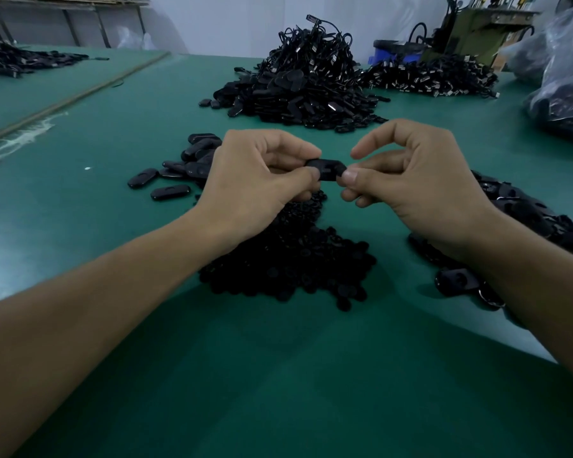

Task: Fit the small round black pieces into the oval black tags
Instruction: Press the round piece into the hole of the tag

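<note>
The left hand [258, 180] and the right hand [414, 180] are close together, and each pinches one end of an oval black tag [326, 170] held up over the green table [278, 375]. A heap of small round black pieces [288, 262] lies right below. More tags [179, 166] sit to the left.

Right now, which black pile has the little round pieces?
The nearest pile, just below the left hand and right hand: its bits are tiny discs. Other piles hold bigger oval tags or corded pieces.

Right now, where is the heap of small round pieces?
Head view: the heap lies centre of the green table, partly under the left hand, left of the right hand.
</note>
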A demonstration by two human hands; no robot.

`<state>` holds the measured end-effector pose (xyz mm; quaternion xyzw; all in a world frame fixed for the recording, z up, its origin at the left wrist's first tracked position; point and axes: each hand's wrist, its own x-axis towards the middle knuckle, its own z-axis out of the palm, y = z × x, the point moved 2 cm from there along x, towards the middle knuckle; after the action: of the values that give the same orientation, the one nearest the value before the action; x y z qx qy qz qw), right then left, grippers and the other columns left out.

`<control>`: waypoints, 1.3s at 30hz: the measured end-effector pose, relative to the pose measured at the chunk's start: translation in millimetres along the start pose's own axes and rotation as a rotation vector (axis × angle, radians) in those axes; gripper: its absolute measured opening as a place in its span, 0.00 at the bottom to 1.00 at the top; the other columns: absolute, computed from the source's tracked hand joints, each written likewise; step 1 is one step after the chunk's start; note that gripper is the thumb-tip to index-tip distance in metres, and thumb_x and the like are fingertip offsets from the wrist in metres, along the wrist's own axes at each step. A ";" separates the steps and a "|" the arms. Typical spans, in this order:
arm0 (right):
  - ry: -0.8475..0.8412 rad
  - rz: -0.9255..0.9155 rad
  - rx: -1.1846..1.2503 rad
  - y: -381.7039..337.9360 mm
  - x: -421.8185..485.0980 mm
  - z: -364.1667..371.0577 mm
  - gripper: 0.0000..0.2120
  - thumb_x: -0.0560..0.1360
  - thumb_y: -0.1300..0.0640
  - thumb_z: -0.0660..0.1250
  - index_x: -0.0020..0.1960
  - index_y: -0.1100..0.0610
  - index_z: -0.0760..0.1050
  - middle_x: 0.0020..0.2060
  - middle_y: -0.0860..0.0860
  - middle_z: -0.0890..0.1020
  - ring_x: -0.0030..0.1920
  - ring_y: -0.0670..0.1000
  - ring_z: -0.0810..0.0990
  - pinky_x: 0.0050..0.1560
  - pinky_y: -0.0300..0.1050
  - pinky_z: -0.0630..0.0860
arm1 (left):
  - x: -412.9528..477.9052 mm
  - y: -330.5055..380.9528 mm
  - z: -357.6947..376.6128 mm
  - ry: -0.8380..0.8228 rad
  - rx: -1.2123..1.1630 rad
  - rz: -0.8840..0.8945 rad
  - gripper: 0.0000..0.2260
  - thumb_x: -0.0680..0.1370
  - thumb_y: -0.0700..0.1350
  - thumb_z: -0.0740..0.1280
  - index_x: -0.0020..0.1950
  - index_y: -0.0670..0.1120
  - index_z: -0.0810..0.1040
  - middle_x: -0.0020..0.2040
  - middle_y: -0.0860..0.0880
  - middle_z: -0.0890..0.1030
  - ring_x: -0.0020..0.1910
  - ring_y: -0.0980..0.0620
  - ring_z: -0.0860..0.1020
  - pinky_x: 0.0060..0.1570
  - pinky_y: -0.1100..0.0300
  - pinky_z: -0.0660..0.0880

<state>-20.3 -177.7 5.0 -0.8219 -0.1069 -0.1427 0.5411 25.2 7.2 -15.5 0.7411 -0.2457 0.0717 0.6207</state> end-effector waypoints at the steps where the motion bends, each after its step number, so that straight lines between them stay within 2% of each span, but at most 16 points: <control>1: 0.014 -0.008 -0.016 -0.9 -0.3 -0.1 0.10 0.75 0.65 0.73 0.47 0.55 0.73 0.35 0.51 0.86 0.38 0.51 0.86 0.40 0.39 0.81 | -0.7 0.9 0.7 0.001 0.010 0.009 0.09 0.74 0.35 0.76 0.46 0.49 0.83 0.40 0.49 0.87 0.39 0.49 0.87 0.43 0.59 0.83; 5: 0.058 -0.073 -0.134 -3.9 -2.3 0.7 0.14 0.75 0.64 0.73 0.42 0.52 0.69 0.36 0.51 0.86 0.37 0.50 0.86 0.38 0.41 0.81 | -2.1 5.0 3.1 -0.007 0.039 0.039 0.10 0.73 0.36 0.76 0.46 0.50 0.84 0.39 0.49 0.87 0.39 0.50 0.86 0.45 0.58 0.83; 9: 0.058 -0.108 -0.238 -5.8 -4.5 2.2 0.15 0.74 0.63 0.73 0.41 0.50 0.68 0.36 0.49 0.86 0.37 0.49 0.86 0.40 0.53 0.83 | -3.1 6.9 4.6 -0.023 0.093 0.075 0.10 0.73 0.37 0.76 0.47 0.51 0.83 0.41 0.51 0.86 0.40 0.55 0.85 0.47 0.60 0.82; 11: 0.051 -0.120 -0.263 -7.0 -5.2 2.5 0.16 0.74 0.63 0.73 0.41 0.50 0.67 0.35 0.47 0.86 0.36 0.47 0.85 0.41 0.53 0.84 | -3.2 6.6 5.9 -0.024 0.110 0.086 0.10 0.73 0.36 0.76 0.47 0.51 0.83 0.41 0.51 0.86 0.40 0.55 0.85 0.48 0.60 0.81; 16: 0.051 -0.150 -0.327 -11.3 -6.7 3.8 0.17 0.74 0.63 0.72 0.40 0.48 0.66 0.36 0.44 0.85 0.37 0.44 0.85 0.38 0.43 0.82 | -4.1 6.6 7.4 -0.028 0.153 0.125 0.09 0.74 0.37 0.76 0.48 0.50 0.84 0.42 0.51 0.86 0.41 0.57 0.85 0.47 0.62 0.81; 25: 0.069 -0.146 -0.363 -9.4 -6.8 4.5 0.16 0.74 0.62 0.72 0.40 0.50 0.67 0.35 0.48 0.85 0.36 0.43 0.85 0.40 0.48 0.83 | -4.7 8.8 8.4 -0.006 0.162 0.157 0.11 0.73 0.36 0.76 0.46 0.53 0.83 0.41 0.54 0.85 0.41 0.59 0.85 0.46 0.65 0.79; 31: 0.095 -0.141 -0.404 -7.3 -6.0 5.0 0.14 0.73 0.62 0.73 0.40 0.52 0.67 0.35 0.48 0.84 0.36 0.45 0.84 0.39 0.51 0.81 | -6.8 11.1 10.6 -0.040 0.221 0.189 0.09 0.74 0.36 0.75 0.49 0.49 0.84 0.43 0.54 0.86 0.42 0.59 0.85 0.47 0.64 0.80; 34: 0.107 -0.132 -0.430 -7.3 -6.5 5.5 0.15 0.72 0.61 0.72 0.39 0.51 0.66 0.35 0.52 0.84 0.38 0.49 0.84 0.39 0.55 0.81 | -8.1 13.3 11.4 -0.061 0.264 0.213 0.08 0.75 0.35 0.74 0.50 0.48 0.84 0.43 0.54 0.86 0.41 0.61 0.84 0.46 0.68 0.79; 39: 0.093 -0.089 -0.367 -6.4 -7.2 10.3 0.17 0.74 0.64 0.72 0.37 0.50 0.65 0.34 0.52 0.84 0.35 0.44 0.85 0.40 0.56 0.83 | -10.4 15.4 13.0 -0.052 0.383 0.281 0.08 0.74 0.35 0.74 0.50 0.44 0.83 0.41 0.57 0.83 0.39 0.60 0.82 0.42 0.70 0.77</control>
<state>-27.9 -165.9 4.1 -0.8938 -0.0904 -0.2214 0.3795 6.6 -4.1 -9.1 0.8054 -0.3442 0.1838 0.4462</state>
